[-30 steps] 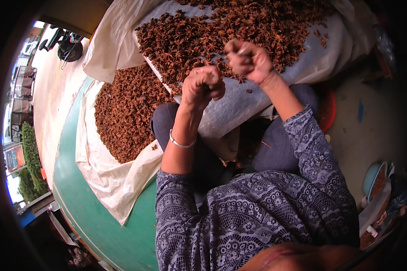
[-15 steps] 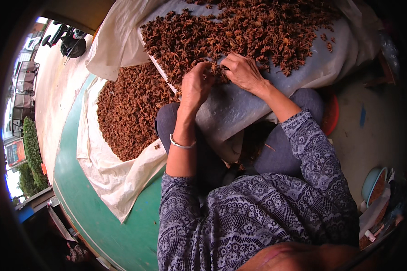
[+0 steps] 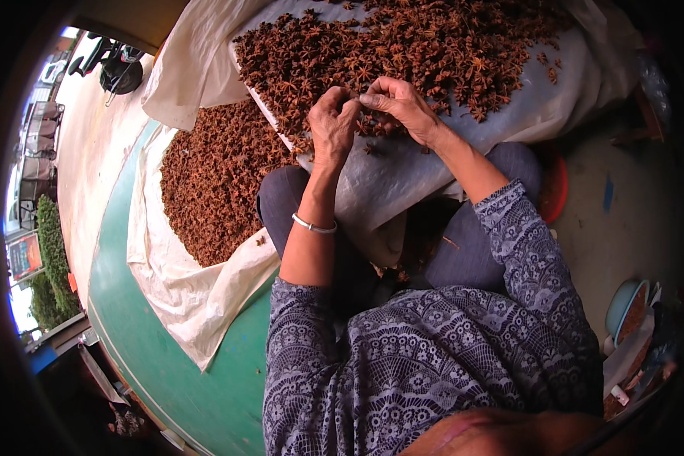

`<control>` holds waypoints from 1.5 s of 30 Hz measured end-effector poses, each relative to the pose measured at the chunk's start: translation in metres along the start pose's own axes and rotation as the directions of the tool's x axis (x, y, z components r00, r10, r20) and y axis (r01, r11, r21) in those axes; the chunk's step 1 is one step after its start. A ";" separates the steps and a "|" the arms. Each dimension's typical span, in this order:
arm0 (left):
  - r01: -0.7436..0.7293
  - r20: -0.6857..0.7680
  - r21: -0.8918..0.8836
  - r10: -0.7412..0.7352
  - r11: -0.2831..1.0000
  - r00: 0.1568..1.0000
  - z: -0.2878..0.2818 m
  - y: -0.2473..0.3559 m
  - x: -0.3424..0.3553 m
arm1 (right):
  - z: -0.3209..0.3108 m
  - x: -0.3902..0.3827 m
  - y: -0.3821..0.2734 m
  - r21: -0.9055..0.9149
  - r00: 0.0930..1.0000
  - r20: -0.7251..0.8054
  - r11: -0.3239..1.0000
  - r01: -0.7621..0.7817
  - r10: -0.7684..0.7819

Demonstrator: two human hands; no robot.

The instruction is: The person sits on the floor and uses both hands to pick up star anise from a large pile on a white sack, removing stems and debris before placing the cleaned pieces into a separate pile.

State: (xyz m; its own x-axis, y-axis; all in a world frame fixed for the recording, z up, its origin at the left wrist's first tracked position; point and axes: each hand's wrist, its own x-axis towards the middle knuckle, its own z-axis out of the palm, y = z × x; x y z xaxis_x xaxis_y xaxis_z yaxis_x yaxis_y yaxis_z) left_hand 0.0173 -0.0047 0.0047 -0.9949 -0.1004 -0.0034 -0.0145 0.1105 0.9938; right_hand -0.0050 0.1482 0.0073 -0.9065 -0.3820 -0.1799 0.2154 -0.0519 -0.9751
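Observation:
My left hand (image 3: 331, 125), with a metal bangle on the wrist, is closed at the near edge of a pile of brown star anise (image 3: 463, 53) on a pale plastic sheet (image 3: 372, 186). Beside it my right hand (image 3: 401, 110) pinches, thumb and forefinger meeting the left fingertips. Whatever is between those fingertips is too small and covered to make out. A few loose pieces lie just below the hands.
A denser heap of star anise (image 3: 209, 190) rests on white cloth (image 3: 182, 304) over a green surface (image 3: 144, 365) at left. My knees flank the sheet. A red basin (image 3: 555, 194) and a blue bowl (image 3: 619, 308) sit at right, a parked scooter (image 3: 118, 72) at upper left.
A second ago my hands were apart, both with curled fingers. They came lower onto the anise, closer together; since then they have moved slightly up, and their fingertips now meet.

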 end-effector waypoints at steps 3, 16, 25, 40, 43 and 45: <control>-0.096 -0.015 0.030 0.097 0.995 0.995 0.002 -0.011 0.004 | 0.001 0.003 0.010 -0.028 0.992 -0.060 0.993 0.111 -0.113; 0.204 0.463 -0.294 -0.048 0.934 0.885 -0.052 0.021 0.000 | -0.036 0.012 0.010 -0.371 0.917 -0.127 0.875 0.309 -0.378; -0.353 0.248 0.883 0.333 0.308 0.910 0.000 -0.021 0.018 | -0.015 0.009 0.012 -0.528 0.939 -0.105 0.819 0.225 -0.326; 0.313 0.348 -0.865 0.021 0.393 0.937 -0.006 0.002 -0.005 | -0.008 -0.011 -0.017 0.065 0.943 0.227 0.970 0.234 -0.243; 0.267 0.617 -0.743 0.474 0.613 0.629 -0.028 0.010 -0.005 | -0.017 -0.008 -0.022 0.129 0.940 0.168 0.952 0.278 -0.298; 0.108 0.939 -0.148 0.105 0.983 0.327 -0.054 0.034 -0.017 | -0.030 -0.001 -0.015 -0.146 0.947 -0.072 0.942 0.301 -0.314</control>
State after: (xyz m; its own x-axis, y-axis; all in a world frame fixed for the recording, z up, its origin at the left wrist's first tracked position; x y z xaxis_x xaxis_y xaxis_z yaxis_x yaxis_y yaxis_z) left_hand 0.0393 -0.0530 0.0445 -0.4201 0.9075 -0.0011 -0.1072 -0.0484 0.9931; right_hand -0.0184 0.1774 0.0178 -0.9520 -0.2788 0.1263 -0.1231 -0.0290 -0.9920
